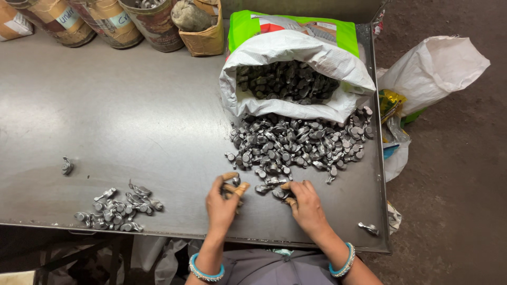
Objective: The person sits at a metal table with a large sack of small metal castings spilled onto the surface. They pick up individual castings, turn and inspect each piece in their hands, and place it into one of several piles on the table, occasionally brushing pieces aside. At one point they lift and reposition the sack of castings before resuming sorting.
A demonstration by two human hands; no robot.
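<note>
Head view: metal parts (285, 82) in sack (296, 50)

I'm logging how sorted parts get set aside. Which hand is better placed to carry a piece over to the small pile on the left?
Probably the left hand: it lies nearer the small pile, with bare table between them. The right hand is at the big heap's edge and would have to cross over.

Both hands (264, 198) pick at grey metal parts (296, 145) on the table (132, 116).
</note>
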